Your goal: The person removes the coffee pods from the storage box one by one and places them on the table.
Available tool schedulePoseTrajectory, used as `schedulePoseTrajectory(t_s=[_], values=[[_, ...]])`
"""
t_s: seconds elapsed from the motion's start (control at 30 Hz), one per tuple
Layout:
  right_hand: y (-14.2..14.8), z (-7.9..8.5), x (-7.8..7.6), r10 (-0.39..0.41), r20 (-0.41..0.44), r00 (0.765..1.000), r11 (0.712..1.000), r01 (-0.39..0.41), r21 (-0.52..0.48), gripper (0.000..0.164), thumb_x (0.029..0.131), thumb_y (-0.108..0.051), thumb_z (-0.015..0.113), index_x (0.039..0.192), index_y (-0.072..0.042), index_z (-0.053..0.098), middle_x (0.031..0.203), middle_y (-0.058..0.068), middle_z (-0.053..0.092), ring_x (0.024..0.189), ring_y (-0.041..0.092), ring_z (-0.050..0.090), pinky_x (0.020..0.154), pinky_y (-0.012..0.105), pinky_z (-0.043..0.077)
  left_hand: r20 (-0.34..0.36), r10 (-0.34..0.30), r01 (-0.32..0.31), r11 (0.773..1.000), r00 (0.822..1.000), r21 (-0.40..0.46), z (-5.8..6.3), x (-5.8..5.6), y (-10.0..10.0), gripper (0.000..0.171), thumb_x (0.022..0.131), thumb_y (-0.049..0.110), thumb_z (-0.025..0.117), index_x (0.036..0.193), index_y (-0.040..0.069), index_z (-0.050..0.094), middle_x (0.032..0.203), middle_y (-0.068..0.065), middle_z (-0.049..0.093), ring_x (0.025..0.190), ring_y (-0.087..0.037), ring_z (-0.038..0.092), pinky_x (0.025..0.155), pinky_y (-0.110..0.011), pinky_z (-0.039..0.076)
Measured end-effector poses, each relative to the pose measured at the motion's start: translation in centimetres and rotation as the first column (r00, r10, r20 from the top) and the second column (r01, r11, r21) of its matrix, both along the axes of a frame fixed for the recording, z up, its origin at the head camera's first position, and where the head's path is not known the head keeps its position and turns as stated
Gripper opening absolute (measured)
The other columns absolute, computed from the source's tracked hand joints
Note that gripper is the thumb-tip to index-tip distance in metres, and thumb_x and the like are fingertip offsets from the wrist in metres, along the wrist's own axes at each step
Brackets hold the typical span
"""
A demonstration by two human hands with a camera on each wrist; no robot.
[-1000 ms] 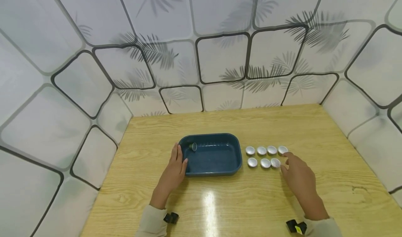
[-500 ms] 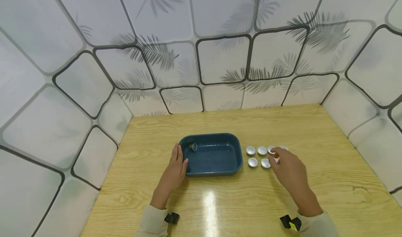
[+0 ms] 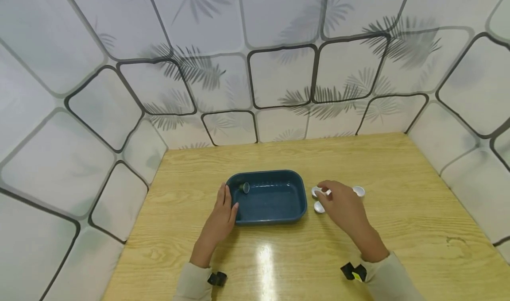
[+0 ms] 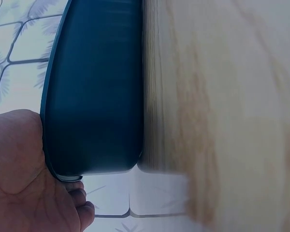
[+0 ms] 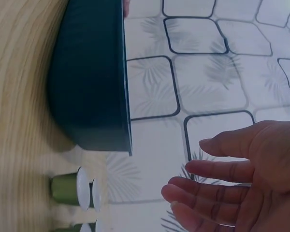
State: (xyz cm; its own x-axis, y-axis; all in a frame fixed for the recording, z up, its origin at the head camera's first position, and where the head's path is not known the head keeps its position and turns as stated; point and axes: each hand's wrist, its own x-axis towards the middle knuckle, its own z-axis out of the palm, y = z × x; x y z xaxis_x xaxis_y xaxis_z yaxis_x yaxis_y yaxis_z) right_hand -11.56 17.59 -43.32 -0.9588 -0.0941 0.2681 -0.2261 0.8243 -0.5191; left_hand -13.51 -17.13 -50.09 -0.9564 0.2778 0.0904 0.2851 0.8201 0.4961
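My left hand [image 3: 218, 217] holds the left end of a dark blue tray [image 3: 279, 219], thumb over the rim and fingers along the outer wall. In the left wrist view, the palm [image 4: 14, 164] lies against the tray's rim. One green coffee capsule [image 3: 245, 187] lies on its side in the tray's far left corner. To the right of the tray, green capsules [image 5: 67, 189] with silvery lids stand upright on the table. Above them hovers my right hand [image 3: 345, 208], fingers loosely bent and nothing between them in the right wrist view; it hides several capsules.
The wooden table [image 3: 191, 166] carries the tray and capsules. Patterned cloth walls [image 3: 283, 75] close off the back and both sides. A capsule [image 3: 358, 191] shows just beyond my right hand's knuckles.
My right hand has moved left over the capsule rows, from their right end to near the tray. My left hand, the tray and the capsule inside it have stayed put.
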Motion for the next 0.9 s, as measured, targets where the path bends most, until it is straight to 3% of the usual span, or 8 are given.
schedulePoseTrajectory(t_s=[0.4, 0.57, 0.7, 0.9], values=[[-3.4, 0.1, -1.9, 0.107, 0.087, 0.990, 0.993, -0.111, 0.039, 0.038, 0.097, -0.026, 0.071, 0.129, -0.006, 0.070, 0.113, 0.011, 0.073, 0.078, 0.016, 0.067, 0.055, 0.028, 0.048, -0.009, 0.000, 0.000, 1.000, 1.000, -0.002, 0.1, 0.2, -0.1, 0.067, 0.112, 0.025, 0.041, 0.157, -0.013, 0.009, 0.166, -0.028, -0.001, 0.153, -0.040, 0.011, 0.117, -0.053, 0.029], [-4.7, 0.0, -2.6, 0.166, 0.143, 0.976, 0.983, -0.176, 0.056, 0.040, 0.097, -0.028, 0.071, 0.131, -0.008, 0.069, 0.096, 0.004, 0.071, 0.069, 0.010, 0.061, 0.050, 0.027, 0.044, -0.004, 0.005, -0.005, 1.000, 1.000, 0.000, 0.2, 0.3, -0.1, 0.067, 0.112, 0.026, 0.041, 0.157, -0.012, 0.009, 0.166, -0.027, -0.001, 0.153, -0.040, 0.012, 0.116, -0.053, 0.031], [-5.6, 0.2, -2.9, 0.212, 0.209, 0.955, 0.974, -0.224, 0.034, 0.040, 0.098, -0.030, 0.070, 0.131, -0.009, 0.068, 0.087, 0.000, 0.070, 0.073, 0.011, 0.063, 0.053, 0.028, 0.045, -0.007, 0.007, -0.007, 1.000, 1.000, -0.007, 0.1, 0.2, -0.1, 0.067, 0.112, 0.026, 0.041, 0.157, -0.012, 0.009, 0.166, -0.028, 0.001, 0.153, -0.040, 0.012, 0.116, -0.053, 0.031], [-6.9, 0.3, -3.6, 0.252, 0.231, 0.940, 0.958, -0.276, 0.078, 0.038, 0.099, -0.031, 0.069, 0.130, -0.010, 0.069, 0.115, 0.009, 0.073, 0.089, 0.019, 0.070, 0.062, 0.031, 0.054, -0.006, 0.010, -0.010, 1.000, 1.000, -0.014, 0.0, 0.1, -0.2, 0.067, 0.112, 0.026, 0.041, 0.157, -0.012, 0.009, 0.166, -0.028, 0.001, 0.153, -0.040, 0.011, 0.117, -0.053, 0.030]])
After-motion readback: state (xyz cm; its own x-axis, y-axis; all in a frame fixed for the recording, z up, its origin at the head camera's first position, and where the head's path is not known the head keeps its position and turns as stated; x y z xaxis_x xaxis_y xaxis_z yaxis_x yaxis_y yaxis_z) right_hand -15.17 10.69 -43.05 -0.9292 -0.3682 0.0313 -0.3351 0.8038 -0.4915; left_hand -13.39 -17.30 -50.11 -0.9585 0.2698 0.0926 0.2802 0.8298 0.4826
